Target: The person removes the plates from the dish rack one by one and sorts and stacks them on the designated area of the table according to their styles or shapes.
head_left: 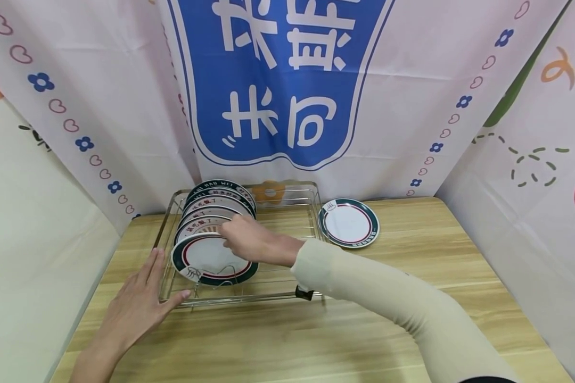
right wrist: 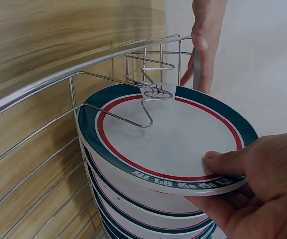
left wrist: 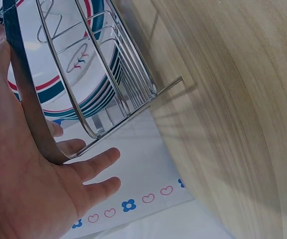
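The right hand (head_left: 249, 239) pinches the rim of the front plate (head_left: 213, 255), white with a green border and red ring; in the right wrist view the thumb lies on its face and the fingers are behind. This plate leans in the wire dish rack (head_left: 287, 297), its lower edge by the bent wire dividers (right wrist: 143, 112). Behind it several similar plates (head_left: 215, 201) stand in a row on the rack's left side. At the rack's front left corner, the left hand (head_left: 136, 303) rests against the frame with fingers spread, as the left wrist view also shows.
Another plate (head_left: 348, 223) lies flat on the wooden table (head_left: 412, 255), right of the rack. A printed cloth (head_left: 393, 106) hangs behind the table, and pale cloth walls (head_left: 29, 213) stand at both sides. A small black piece (head_left: 304, 293) sits on the rack's front rail.
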A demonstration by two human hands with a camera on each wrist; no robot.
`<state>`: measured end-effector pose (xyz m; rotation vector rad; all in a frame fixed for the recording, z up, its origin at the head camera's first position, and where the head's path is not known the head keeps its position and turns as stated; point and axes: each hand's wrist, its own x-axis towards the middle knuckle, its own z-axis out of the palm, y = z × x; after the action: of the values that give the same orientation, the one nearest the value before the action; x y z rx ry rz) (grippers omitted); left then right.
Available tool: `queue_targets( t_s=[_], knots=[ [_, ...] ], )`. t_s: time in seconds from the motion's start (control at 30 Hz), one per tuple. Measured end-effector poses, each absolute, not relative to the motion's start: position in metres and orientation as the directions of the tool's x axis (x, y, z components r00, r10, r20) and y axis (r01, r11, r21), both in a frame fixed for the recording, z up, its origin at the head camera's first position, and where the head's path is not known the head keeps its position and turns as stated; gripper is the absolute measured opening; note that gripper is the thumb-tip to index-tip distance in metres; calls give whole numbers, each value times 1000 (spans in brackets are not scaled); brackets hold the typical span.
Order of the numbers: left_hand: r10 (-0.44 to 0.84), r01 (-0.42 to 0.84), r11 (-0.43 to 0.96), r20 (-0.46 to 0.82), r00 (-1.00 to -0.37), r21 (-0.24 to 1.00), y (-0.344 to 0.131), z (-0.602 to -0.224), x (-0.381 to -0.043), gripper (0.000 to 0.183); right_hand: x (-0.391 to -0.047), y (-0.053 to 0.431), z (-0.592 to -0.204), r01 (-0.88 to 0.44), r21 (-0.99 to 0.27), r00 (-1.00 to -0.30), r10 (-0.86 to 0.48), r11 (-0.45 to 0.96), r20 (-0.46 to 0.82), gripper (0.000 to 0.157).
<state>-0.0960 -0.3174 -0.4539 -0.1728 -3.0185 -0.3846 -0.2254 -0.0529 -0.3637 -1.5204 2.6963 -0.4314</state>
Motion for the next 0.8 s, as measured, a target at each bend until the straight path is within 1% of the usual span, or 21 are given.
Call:
queue_targets(
  t_s=[0.17,0.53,0.8],
  knots=[
    [92,111,963,87,-992,245,-316,-453,-96,114,-224,-47,-358,-835,-256,-531,-834,486,147,11],
    [95,115,964,92,-991,240,-316,-453,-96,114,-222,-33,-339,-834,-231,-545,-816,502,193,12],
    [93,109,965,79,-993,239,-316,-453,-96,114,-222,-21,-323,-815,-243,-574,-791,526,211,11]
  ],
)
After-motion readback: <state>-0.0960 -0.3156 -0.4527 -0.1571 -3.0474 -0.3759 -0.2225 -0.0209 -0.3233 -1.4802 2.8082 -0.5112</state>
